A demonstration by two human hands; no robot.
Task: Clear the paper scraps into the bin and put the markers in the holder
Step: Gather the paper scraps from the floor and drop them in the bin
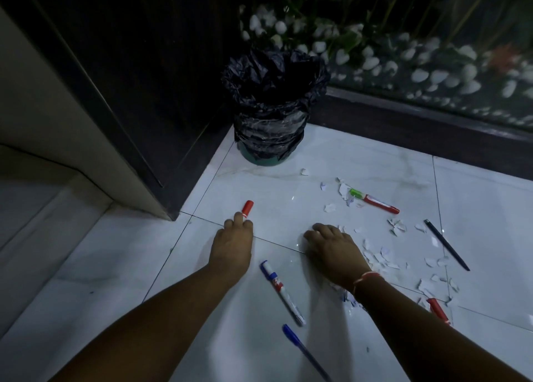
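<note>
My left hand [232, 246] reaches forward over the white floor, its fingers curled round a red-capped marker [247, 208] whose cap sticks out beyond them. My right hand [331, 252] lies palm down on the tiles at the edge of the torn paper scraps [380, 259], which spread out to its right. A bin lined with a black bag [274, 107] stands in the corner ahead. Between my arms lies a white marker with a blue cap [282, 292]. A red marker with a green cap [375, 201] lies among the far scraps, and another red marker [438, 311] by my right forearm. No holder is in view.
A blue pen [305, 353] lies near the bottom edge and a black pen [445, 244] at the right. A dark wooden panel [138, 93] rises on the left. A glass-fronted bed of white pebbles [432, 73] and plants runs along the back right.
</note>
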